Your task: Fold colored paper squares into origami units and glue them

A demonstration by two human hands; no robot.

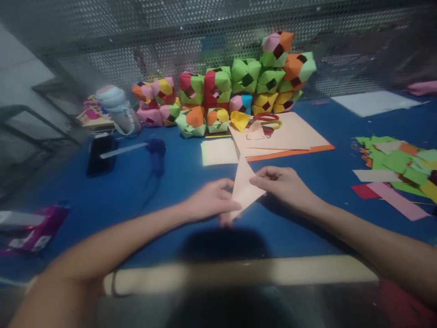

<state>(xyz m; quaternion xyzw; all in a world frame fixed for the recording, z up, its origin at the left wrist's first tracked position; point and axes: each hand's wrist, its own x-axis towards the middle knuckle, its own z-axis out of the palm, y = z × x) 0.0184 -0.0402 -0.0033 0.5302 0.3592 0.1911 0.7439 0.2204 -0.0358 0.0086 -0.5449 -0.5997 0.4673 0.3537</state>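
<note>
A pale peach sheet of paper [246,186], folded to a triangle, is held just above the blue table between both hands. My left hand [216,199] pinches its lower left corner, thumb on top and fingers beneath. At its right edge my right hand [282,182] grips it between thumb and fingers. Beyond the hands lie a stack of small cream squares [220,151] and larger peach sheets [283,134] over orange ones. Scissors [269,122] with red and yellow-green handles rest on the sheets, beside a yellow folded piece [240,121] and a peach folded piece [256,131].
Stacked multicoloured paper cubes [246,75] line the back before a perforated metal panel. At left are a bottle [118,109], a dark phone [101,155], a blue glue gun [156,150] with its stick and a purple box [46,228]. Paper scraps [403,164] pile at right.
</note>
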